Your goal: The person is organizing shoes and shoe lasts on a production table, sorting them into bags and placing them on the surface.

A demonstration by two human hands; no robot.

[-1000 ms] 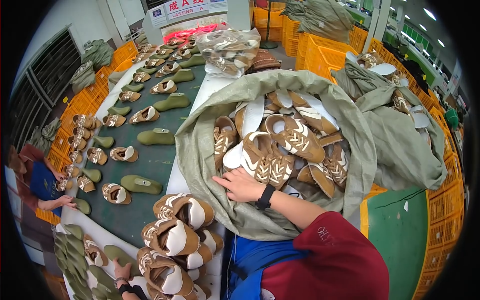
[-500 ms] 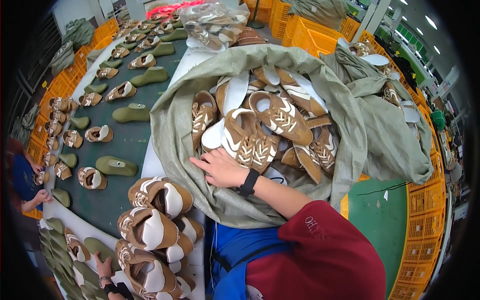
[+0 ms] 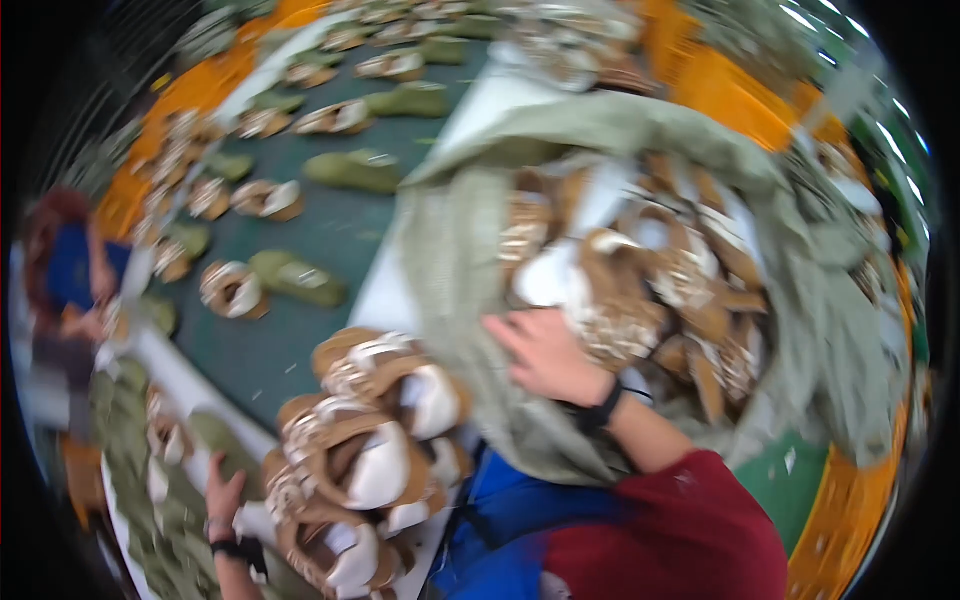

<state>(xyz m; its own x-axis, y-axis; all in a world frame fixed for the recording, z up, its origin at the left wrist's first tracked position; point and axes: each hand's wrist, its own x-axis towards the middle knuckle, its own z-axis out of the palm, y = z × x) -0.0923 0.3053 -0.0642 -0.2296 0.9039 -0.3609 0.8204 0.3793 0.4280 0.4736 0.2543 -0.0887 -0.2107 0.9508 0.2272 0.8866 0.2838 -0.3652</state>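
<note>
- Dozens of brown-and-white sandal uppers [image 3: 640, 290] heaped in the open olive sack [image 3: 450, 240]; frame is motion-blurred.
- Right hand [image 3: 545, 355] at the sack's near edge, fingers spread flat on the heap's front, nothing gripped.
- Left hand [image 3: 225, 495] down-left of the sack, beside the stacked uppers [image 3: 370, 450]; finger state can't tell.
- Judgement: pinch one upper by its strap, lift clear of the sack lip so neighbours don't drag out.
- Left of the sack: green belt [image 3: 330, 230] carrying olive shoe lasts [image 3: 355, 170].
</note>
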